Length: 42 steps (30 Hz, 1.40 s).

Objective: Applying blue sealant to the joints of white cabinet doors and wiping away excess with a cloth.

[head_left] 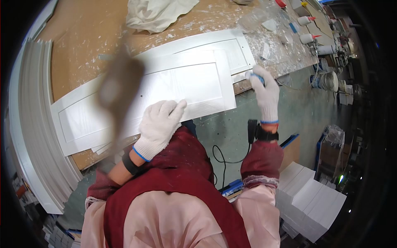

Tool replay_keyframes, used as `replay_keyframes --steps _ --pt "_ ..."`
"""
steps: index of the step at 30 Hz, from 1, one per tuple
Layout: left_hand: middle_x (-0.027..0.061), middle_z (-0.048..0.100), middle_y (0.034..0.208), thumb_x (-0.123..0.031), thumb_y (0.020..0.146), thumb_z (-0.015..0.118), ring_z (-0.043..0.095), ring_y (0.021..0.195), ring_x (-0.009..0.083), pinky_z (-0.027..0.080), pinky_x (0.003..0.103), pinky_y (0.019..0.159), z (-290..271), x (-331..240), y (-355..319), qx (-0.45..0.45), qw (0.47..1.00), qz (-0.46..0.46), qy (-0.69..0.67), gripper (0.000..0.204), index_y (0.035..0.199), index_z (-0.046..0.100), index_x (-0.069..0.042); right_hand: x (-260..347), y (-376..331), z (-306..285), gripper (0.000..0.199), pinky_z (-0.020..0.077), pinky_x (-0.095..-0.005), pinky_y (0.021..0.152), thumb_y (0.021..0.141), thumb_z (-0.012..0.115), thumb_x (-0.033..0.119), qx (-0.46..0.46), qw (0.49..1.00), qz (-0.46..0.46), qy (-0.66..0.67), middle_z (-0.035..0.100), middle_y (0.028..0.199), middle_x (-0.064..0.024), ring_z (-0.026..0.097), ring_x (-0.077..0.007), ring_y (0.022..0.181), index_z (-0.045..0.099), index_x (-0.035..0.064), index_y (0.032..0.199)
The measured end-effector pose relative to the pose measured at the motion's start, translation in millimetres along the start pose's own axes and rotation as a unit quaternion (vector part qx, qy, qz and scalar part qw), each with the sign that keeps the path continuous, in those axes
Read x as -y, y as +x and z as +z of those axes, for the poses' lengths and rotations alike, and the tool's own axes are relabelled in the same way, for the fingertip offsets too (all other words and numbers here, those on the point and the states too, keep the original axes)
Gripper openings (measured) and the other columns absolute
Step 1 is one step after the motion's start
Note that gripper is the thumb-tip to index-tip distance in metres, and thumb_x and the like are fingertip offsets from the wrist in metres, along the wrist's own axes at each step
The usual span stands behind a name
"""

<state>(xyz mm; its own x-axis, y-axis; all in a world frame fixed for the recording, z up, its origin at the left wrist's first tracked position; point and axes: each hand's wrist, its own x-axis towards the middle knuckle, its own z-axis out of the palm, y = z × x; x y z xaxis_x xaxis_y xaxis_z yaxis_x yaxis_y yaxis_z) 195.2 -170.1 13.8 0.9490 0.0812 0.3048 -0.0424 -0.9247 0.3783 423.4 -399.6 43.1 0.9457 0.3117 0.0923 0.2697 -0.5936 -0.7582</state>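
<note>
A: Head view, looking straight down. The left hand [159,126], in a white knit glove, lies flat on the near edge of the top white panel [182,84], fingers spread and together with nothing pinched, just pressing down.

B: And the right hand [264,93]?

A: Gloved too, closed around a small white-and-blue tool [253,76] at the panel's right end, just off the bench's edge. What kind of tool, I cannot tell; most of it is hidden in the fist.

B: Where does the panel sit?

A: On the brown workbench [82,37], stacked on at least 1 more white panel [231,45], slanting across it, the near edge overhanging slightly.

B: How would it handle?

A: My read: stiff, flat, fairly light, with a smooth painted face that could slide and mark easily. Best taken by the 2 long edges, not the recessed middle.

B: Anything else?

A: A crumpled white cloth [155,14] at the far side, white mouldings [35,124] stacked at left, squeeze bottles [308,38] far right.
</note>
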Motion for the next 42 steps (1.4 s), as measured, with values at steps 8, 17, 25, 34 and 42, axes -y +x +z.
replay_keyframes --steps 8,17,25,34,42 --pt "0.0000 0.059 0.098 -0.009 0.068 0.076 0.058 0.092 0.0222 0.046 0.036 0.079 -20 19 -28 -0.007 0.999 -0.040 0.029 0.053 0.118 0.061 -0.016 -12 -111 3 0.034 0.0472 -0.0309 0.092 0.086 0.064 0.006 0.004 0.998 0.043 0.042 0.064 0.117 -0.0127 0.060 -0.0182 0.104 0.062 -0.0040 0.118" --pt "-0.0012 0.057 0.086 -0.010 0.074 0.066 0.059 0.081 0.0200 0.047 0.034 0.068 -5 24 -37 -0.098 0.992 -0.033 0.068 0.034 0.108 0.064 -0.017 -8 -127 21 0.038 0.0469 -0.0215 0.066 0.090 0.058 0.004 -0.104 0.967 0.151 0.177 0.063 0.117 -0.0097 0.057 -0.0084 0.079 0.056 -0.0037 0.127" --pt "-0.0023 0.056 0.088 -0.013 0.075 0.063 0.058 0.082 0.0175 0.047 0.031 0.068 -3 23 -33 -0.116 0.988 -0.021 0.099 0.034 0.108 0.064 -0.017 -53 -125 30 0.037 0.0473 -0.0297 0.091 0.092 0.057 0.003 -0.104 0.991 0.058 0.067 0.059 0.123 -0.0141 0.059 -0.0185 0.104 0.053 -0.0079 0.127" --pt "0.0017 0.056 0.095 -0.021 0.077 0.064 0.059 0.091 0.0201 0.048 0.033 0.079 4 -14 -12 0.028 0.997 -0.056 0.032 0.046 0.121 0.055 -0.014 -32 -153 30 0.031 0.0500 -0.0279 0.077 0.091 0.055 0.005 0.045 0.933 0.119 0.337 0.063 0.109 -0.0120 0.059 -0.0139 0.090 0.057 -0.0047 0.120" --pt "0.0191 0.058 0.105 -0.016 0.073 0.067 0.056 0.100 0.0371 0.045 0.045 0.090 -109 68 -77 -0.213 0.902 -0.368 0.073 0.040 0.109 0.060 0.000 15 -152 67 0.032 0.0486 -0.0340 0.090 0.080 0.057 -0.003 0.199 0.905 0.076 0.369 0.060 0.120 -0.0199 0.060 -0.0254 0.105 0.062 -0.0068 0.112"
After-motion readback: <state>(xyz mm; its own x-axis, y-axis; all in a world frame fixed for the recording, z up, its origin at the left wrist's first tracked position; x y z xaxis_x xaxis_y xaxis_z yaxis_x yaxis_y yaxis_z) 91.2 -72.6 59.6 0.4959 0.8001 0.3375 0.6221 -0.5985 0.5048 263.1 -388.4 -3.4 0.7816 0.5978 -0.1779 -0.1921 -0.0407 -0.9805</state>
